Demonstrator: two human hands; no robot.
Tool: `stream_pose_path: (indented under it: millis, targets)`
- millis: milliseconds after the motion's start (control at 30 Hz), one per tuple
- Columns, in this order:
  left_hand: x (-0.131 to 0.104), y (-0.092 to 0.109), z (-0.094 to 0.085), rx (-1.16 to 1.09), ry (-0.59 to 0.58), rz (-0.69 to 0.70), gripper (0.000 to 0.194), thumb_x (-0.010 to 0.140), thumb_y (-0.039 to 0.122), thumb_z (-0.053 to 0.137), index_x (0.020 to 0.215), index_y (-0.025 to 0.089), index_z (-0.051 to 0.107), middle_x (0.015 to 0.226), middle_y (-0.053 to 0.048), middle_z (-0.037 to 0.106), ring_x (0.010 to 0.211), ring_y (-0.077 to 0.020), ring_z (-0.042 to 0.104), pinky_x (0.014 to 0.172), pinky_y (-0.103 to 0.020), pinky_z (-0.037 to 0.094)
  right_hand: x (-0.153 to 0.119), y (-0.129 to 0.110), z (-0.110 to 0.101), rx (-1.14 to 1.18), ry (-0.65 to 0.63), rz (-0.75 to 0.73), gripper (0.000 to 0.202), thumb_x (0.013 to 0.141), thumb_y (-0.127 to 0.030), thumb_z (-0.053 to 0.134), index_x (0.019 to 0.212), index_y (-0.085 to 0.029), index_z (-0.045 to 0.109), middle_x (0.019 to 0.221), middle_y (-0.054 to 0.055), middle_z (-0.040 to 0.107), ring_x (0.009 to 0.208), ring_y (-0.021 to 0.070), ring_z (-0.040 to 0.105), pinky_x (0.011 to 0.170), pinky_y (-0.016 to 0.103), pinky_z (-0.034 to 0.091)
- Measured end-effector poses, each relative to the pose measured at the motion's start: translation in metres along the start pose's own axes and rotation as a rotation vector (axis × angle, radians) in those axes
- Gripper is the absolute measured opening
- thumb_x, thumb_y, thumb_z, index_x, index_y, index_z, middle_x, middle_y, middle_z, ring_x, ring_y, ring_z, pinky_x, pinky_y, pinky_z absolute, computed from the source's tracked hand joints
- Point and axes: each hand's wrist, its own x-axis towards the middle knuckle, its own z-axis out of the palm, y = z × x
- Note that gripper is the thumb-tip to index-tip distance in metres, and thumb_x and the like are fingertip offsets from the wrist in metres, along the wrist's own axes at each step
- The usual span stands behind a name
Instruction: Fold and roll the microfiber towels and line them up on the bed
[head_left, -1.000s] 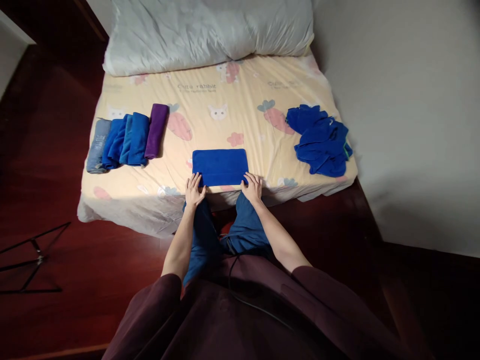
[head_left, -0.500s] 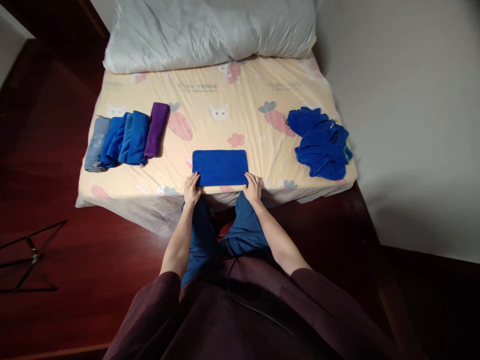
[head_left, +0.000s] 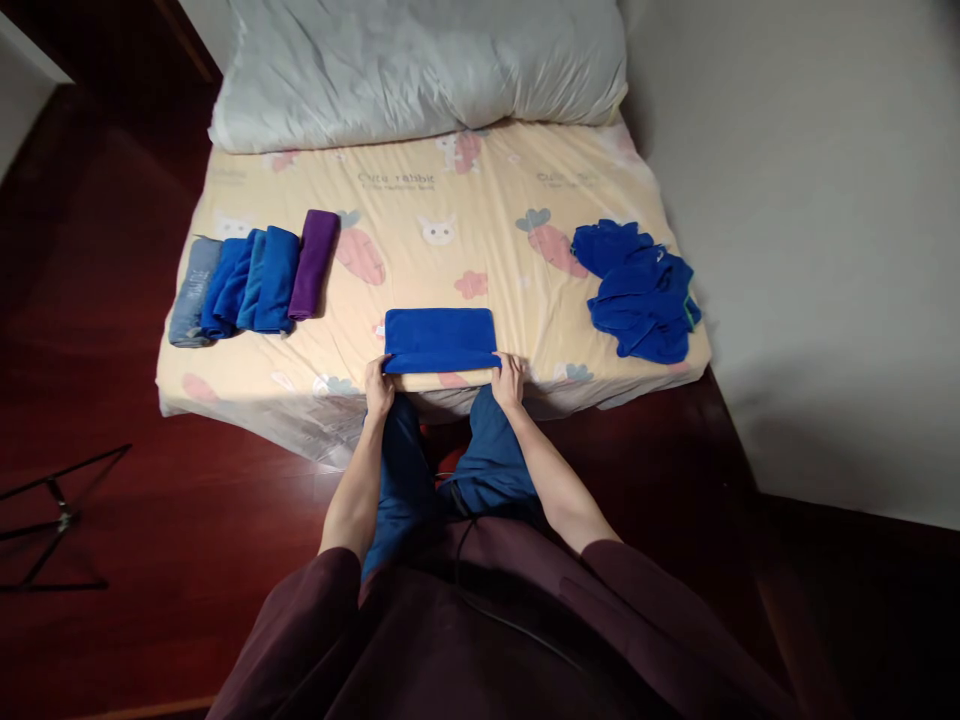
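Note:
A blue cloth (head_left: 439, 332) lies flat near the front edge of the bed, with its near edge turned up into a narrow strip. My left hand (head_left: 379, 386) pinches the left end of that strip, and my right hand (head_left: 508, 381) pinches the right end. To the left, several rolled or folded cloths stand side by side: a grey one (head_left: 196, 292), blue ones (head_left: 276, 280) and a purple one (head_left: 313, 264). A crumpled heap of blue cloths (head_left: 641, 295) rests at the right of the bed.
The bed (head_left: 442, 265) has a yellow sheet with rabbits and carrots. A pale quilt (head_left: 420, 70) lies across its far end. A black stand (head_left: 60, 515) is on the floor at the left, and a wall (head_left: 817, 250) rises at the right.
The near edge of the blue cloth, flat before, is now folded up and over. My fingers have closed on its two ends. The view has shifted slightly.

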Motion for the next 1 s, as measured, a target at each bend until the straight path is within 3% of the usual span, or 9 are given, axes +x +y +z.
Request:
stream_pose_path:
  millis: [133,300,400,567,733,1000]
  targets:
    - [-0.001,-0.006,0.004,-0.036,0.084,-0.033,0.043,0.092,0.014,0.046,0.132,0.019,0.061,0.125,-0.015,0.064,0.122,-0.0257,0.061,0.111,-0.044,0.049,0.001,0.002,0.004,-0.039,0.046,0.054,0.035,0.102,-0.021,0.043,0.131,-0.017,0.063,0.126,0.015,0.069,0.121,0.0286,0.059,0.11,0.047,0.04]
    - [-0.001,-0.008,0.007,-0.039,0.162,-0.037,0.038,0.099,0.02,0.044,0.134,0.019,0.057,0.126,-0.016,0.057,0.105,-0.0215,0.064,0.1,-0.04,0.054,0.001,0.004,0.009,-0.06,0.081,0.073,0.039,0.108,-0.035,0.038,0.135,-0.018,0.061,0.129,0.017,0.069,0.121,0.0296,0.06,0.11,0.048,0.04]
    - [-0.001,-0.005,0.007,-0.039,0.173,-0.044,0.036,0.1,0.023,0.043,0.134,0.02,0.057,0.13,-0.016,0.052,0.102,-0.0199,0.064,0.098,-0.039,0.054,0.001,0.004,0.01,-0.061,0.083,0.09,0.042,0.109,-0.037,0.034,0.137,-0.018,0.059,0.127,0.017,0.07,0.119,0.0295,0.062,0.108,0.049,0.042]
    - [-0.002,0.0,0.005,-0.005,0.173,-0.017,0.031,0.1,0.023,0.045,0.124,0.022,0.064,0.125,-0.014,0.05,0.113,-0.0229,0.059,0.107,-0.043,0.05,0.002,0.003,0.01,-0.065,0.09,0.102,0.044,0.11,-0.041,0.032,0.136,-0.017,0.058,0.117,0.017,0.072,0.11,0.0283,0.066,0.105,0.047,0.045]
    - [-0.004,0.006,0.002,-0.022,0.14,-0.017,0.031,0.095,0.019,0.049,0.117,0.024,0.07,0.124,-0.013,0.048,0.102,-0.022,0.058,0.102,-0.042,0.052,0.003,0.004,0.009,-0.043,0.092,0.105,0.04,0.109,-0.042,0.038,0.132,-0.018,0.06,0.106,0.013,0.074,0.103,0.027,0.067,0.1,0.043,0.047]
    - [-0.005,0.006,0.002,0.004,0.139,-0.035,0.035,0.094,0.016,0.047,0.116,0.026,0.072,0.126,-0.012,0.046,0.101,-0.021,0.058,0.1,-0.04,0.052,0.005,0.003,0.008,-0.08,0.075,0.114,0.03,0.106,-0.039,0.048,0.116,-0.018,0.067,0.102,0.013,0.074,0.107,0.0274,0.064,0.102,0.042,0.045]
